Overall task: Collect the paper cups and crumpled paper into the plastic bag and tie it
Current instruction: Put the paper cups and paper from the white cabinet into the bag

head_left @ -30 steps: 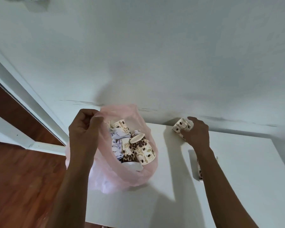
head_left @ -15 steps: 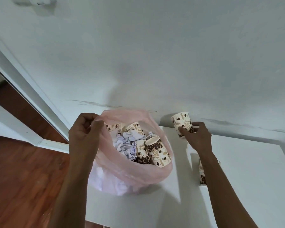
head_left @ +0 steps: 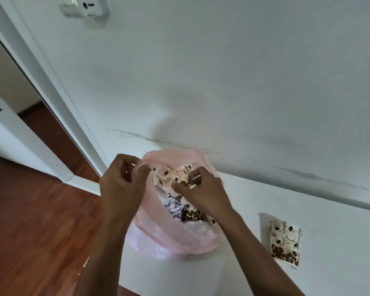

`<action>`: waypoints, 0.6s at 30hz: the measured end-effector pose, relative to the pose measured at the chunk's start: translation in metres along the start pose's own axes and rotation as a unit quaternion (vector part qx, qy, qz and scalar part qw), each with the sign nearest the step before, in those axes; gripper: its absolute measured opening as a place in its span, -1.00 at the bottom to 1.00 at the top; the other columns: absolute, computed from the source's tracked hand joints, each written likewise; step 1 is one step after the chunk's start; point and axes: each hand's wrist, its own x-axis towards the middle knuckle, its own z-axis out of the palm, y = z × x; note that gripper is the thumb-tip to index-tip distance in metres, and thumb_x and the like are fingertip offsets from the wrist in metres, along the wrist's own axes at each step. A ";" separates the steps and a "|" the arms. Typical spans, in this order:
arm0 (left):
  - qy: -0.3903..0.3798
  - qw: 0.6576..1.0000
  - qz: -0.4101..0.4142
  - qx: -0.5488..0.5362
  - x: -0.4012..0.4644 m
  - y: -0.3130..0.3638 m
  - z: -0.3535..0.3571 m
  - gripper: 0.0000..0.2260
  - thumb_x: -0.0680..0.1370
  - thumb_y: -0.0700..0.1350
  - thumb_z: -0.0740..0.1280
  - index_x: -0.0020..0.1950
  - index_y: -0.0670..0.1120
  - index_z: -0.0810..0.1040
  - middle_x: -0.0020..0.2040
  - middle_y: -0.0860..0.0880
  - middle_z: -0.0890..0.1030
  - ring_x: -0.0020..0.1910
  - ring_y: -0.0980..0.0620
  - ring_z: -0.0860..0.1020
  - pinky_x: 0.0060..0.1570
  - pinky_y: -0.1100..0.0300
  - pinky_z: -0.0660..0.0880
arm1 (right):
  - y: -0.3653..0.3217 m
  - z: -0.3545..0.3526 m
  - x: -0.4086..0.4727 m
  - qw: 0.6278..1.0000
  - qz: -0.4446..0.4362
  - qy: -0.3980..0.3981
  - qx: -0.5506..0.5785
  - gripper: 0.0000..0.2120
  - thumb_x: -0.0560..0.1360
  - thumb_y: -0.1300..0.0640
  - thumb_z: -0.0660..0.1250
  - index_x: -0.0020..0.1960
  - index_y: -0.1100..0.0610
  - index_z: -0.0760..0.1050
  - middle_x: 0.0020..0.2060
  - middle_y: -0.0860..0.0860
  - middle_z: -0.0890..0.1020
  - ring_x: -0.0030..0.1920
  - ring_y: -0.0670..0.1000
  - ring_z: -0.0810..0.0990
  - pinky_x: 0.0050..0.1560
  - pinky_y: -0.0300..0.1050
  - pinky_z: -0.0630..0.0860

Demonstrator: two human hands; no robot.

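The plastic bag (head_left: 158,236) sits at the near left corner of the worktop (head_left: 308,210), mouth up, with cups and crumpled paper (head_left: 173,207) inside. The left hand (head_left: 122,184) pinches the bag's left rim, holding it open. The right hand (head_left: 203,193) is over the mouth, fingers curled round a paper cup (head_left: 173,177) held at the opening. To do this well, lower the cup well inside before letting go, and keep the rim lifted so nothing tips out over the worktop's edge. One flattened cup (head_left: 285,242) lies to the right of the bag, well apart. The right hand hides part of the contents; how full the bag is seems hard to judge.
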 end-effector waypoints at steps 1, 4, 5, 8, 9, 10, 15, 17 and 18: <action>0.004 1.000 0.002 -0.003 0.000 0.001 0.000 -0.87 0.40 0.02 0.33 -0.13 -0.02 0.55 -0.27 0.04 0.58 -0.28 -0.01 0.55 -0.28 0.11 0.50 | -0.004 0.007 0.005 1.000 -0.012 0.007 0.014 -0.50 0.28 -0.28 0.51 0.07 -0.04 0.50 -0.08 -0.18 0.62 -0.11 -0.14 0.62 -0.06 -0.17 0.55; 0.010 1.000 -0.003 -0.010 0.001 0.002 0.000 -0.95 0.50 -0.09 0.39 -0.11 -0.05 0.56 -0.29 0.02 0.57 -0.26 -0.10 0.56 -0.30 0.14 0.46 | -0.011 0.027 0.018 0.997 -0.082 0.001 0.015 -0.49 0.35 -0.09 0.54 0.23 0.04 0.53 0.06 -0.05 0.64 0.03 -0.05 0.62 0.07 -0.21 0.51; 0.009 1.000 -0.004 -0.007 0.003 0.002 0.001 -0.97 0.51 -0.14 0.39 -0.11 -0.05 0.56 -0.29 0.02 0.57 -0.26 -0.12 0.57 -0.30 0.12 0.47 | -0.012 0.033 0.021 0.994 -0.113 0.003 -0.005 -0.50 0.38 0.00 0.53 0.27 0.07 0.53 0.11 0.00 0.63 0.07 -0.01 0.61 0.10 -0.23 0.48; 0.003 1.000 0.003 -0.006 0.006 0.003 0.002 -0.95 0.52 -0.18 0.39 -0.09 -0.04 0.56 -0.28 -0.02 0.58 -0.25 -0.15 0.58 -0.25 0.00 0.54 | -0.009 0.049 0.030 0.982 -0.179 -0.003 -0.059 -0.51 0.45 0.18 0.43 0.37 0.08 0.49 0.22 0.09 0.50 0.19 0.05 0.53 0.13 -0.37 0.32; 0.003 1.000 0.006 -0.009 0.007 0.004 0.002 -0.95 0.52 -0.18 0.39 -0.09 -0.03 0.57 -0.28 -0.02 0.59 -0.25 -0.15 0.58 -0.23 -0.03 0.55 | -0.007 0.053 0.033 0.978 -0.190 -0.010 -0.087 -0.50 0.48 0.18 0.39 0.41 0.05 0.46 0.23 0.11 0.46 0.23 0.07 0.48 0.17 -0.35 0.32; 0.004 1.000 0.008 -0.013 0.007 0.004 0.003 -0.95 0.52 -0.18 0.39 -0.09 -0.04 0.57 -0.28 -0.03 0.59 -0.26 -0.15 0.57 -0.23 -0.04 0.55 | -0.006 0.055 0.037 0.973 -0.197 -0.018 -0.121 -0.49 0.50 0.17 0.35 0.44 0.03 0.42 0.23 0.13 0.44 0.25 0.10 0.43 0.21 -0.26 0.35; 0.008 1.000 0.011 -0.022 0.008 -0.001 0.006 -0.94 0.52 -0.19 0.39 -0.11 -0.04 0.57 -0.31 -0.02 0.56 -0.28 -0.14 0.55 -0.28 0.10 0.45 | -0.001 0.040 0.039 0.953 -0.204 -0.049 -0.218 -0.39 0.52 0.20 0.30 0.53 0.02 0.23 0.23 0.12 0.55 0.23 0.18 0.40 0.18 0.02 0.44; 0.007 1.000 0.011 -0.025 0.008 -0.002 0.007 -0.95 0.51 -0.18 0.38 -0.11 -0.04 0.56 -0.31 0.00 0.56 -0.32 -0.06 0.52 -0.28 0.14 0.43 | 0.004 0.024 0.031 0.965 -0.205 -0.021 -0.165 -0.44 0.52 0.20 0.33 0.50 0.01 0.33 0.24 0.09 0.60 0.22 0.14 0.49 0.21 0.01 0.46; 0.004 1.000 0.012 -0.028 0.008 -0.002 0.008 -0.97 0.51 -0.15 0.38 -0.11 -0.04 0.56 -0.31 0.02 0.56 -0.32 -0.02 0.52 -0.28 0.15 0.43 | 0.008 0.016 0.026 0.972 -0.198 -0.004 -0.130 -0.50 0.52 0.17 0.36 0.44 0.01 0.42 0.23 0.06 0.62 0.17 0.08 0.56 0.23 -0.04 0.48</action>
